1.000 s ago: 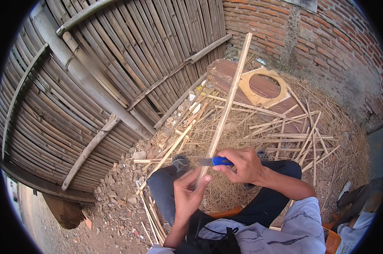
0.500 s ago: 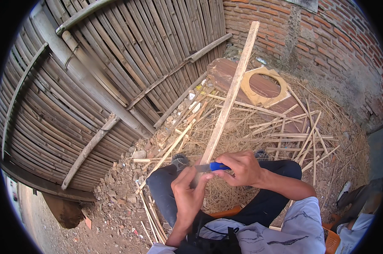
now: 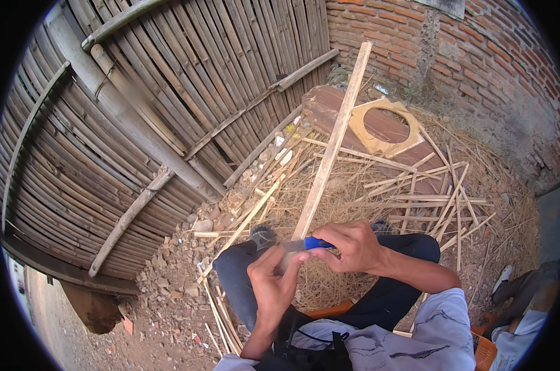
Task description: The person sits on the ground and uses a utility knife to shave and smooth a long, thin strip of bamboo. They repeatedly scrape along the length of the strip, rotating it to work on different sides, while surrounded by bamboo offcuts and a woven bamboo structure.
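Note:
A long flat wooden strip (image 3: 334,145) slants up and away from my lap, its near end between my hands. My left hand (image 3: 272,278) grips that near end, thumb and fingers pressed around it. In my right hand (image 3: 353,246) is a knife (image 3: 318,243) with a blue handle. Its grey blade lies across the strip close to the near end, pointing left toward my left fingers. My left thumb is next to the blade and handle. Part of the strip's near end is hidden by my fingers.
Thin wooden sticks (image 3: 456,204) and straw cover the ground ahead and right. A brown board (image 3: 323,106) carries a pale frame with a round hole (image 3: 361,127). A bamboo wall (image 3: 144,93) stands left, a brick wall (image 3: 478,68) at the back right. Another person's leg (image 3: 509,284) shows at right.
The strip's far end has dipped slightly lower and left. My hands and the knife have shifted only a little to the left, keeping the same hold.

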Demonstrator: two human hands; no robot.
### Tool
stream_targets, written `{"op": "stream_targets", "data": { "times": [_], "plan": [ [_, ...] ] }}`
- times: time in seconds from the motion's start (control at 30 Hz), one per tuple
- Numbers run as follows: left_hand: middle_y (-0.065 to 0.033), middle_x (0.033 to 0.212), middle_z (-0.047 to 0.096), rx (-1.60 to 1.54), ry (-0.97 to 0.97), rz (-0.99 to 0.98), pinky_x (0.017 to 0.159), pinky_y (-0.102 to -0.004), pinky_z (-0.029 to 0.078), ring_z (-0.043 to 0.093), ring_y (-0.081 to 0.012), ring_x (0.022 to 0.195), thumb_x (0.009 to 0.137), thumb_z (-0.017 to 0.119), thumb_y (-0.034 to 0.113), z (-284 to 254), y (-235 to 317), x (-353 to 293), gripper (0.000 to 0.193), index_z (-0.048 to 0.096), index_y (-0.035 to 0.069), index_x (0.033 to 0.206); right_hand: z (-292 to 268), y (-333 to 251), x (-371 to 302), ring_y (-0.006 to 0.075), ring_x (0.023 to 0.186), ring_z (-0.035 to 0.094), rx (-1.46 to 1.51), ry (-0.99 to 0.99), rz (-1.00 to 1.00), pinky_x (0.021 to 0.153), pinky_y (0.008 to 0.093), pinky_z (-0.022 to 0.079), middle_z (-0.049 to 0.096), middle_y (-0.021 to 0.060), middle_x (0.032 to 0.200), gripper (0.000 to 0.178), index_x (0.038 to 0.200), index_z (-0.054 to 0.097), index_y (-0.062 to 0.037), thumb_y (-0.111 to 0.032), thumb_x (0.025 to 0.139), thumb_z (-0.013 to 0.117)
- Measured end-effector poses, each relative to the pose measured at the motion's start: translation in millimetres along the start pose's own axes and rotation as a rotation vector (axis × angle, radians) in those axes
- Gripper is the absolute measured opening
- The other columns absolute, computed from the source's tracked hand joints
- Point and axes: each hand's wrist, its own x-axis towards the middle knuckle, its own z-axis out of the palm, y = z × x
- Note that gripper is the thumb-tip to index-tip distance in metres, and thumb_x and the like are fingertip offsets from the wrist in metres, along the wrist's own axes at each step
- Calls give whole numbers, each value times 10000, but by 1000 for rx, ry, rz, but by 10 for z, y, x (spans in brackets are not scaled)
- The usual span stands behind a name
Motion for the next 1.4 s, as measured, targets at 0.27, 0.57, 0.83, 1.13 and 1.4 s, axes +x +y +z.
{"op": "stream_targets", "data": {
  "times": [0.27,0.57,0.83,1.13,1.4],
  "plan": [
    [-60,756,677,-63,5,-68,570,-282,406,525,-73,660,956,853,119,9,2,-19,229,810,-34,1122,-175,199,116,243,626,733,-96,212,102,539,358,555,742,109,793,251,1025,739,-50,-291,991,798],
    [48,858,693,-303,-233,-329,605,-194,376,520,0,707,1060,756,131,-132,-274,-232,251,778,-62,1219,-621,494,233,164,563,588,-77,298,349,551,333,438,628,78,660,243,1000,724,7,-232,1029,758],
    [66,818,625,-215,-195,-252,607,-200,349,473,-5,701,1055,760,128,-176,-275,-164,256,787,-60,1226,-606,512,218,148,558,580,-21,307,335,544,326,425,631,67,667,234,1005,717,12,-217,1025,757],
    [50,761,613,-194,-235,-338,545,-227,311,420,4,649,1056,767,166,-347,-442,-272,252,808,-2,1240,-1132,1341,145,85,639,470,-157,591,498,567,313,362,605,12,699,365,1048,732,10,-348,1099,680],
    [94,696,463,-292,-248,-372,529,-228,302,402,-7,597,1165,586,303,-363,-418,-110,378,777,4,1296,-677,752,174,142,586,569,-105,325,390,568,334,445,633,68,694,332,1058,741,4,-328,1065,726]
  ]
}}
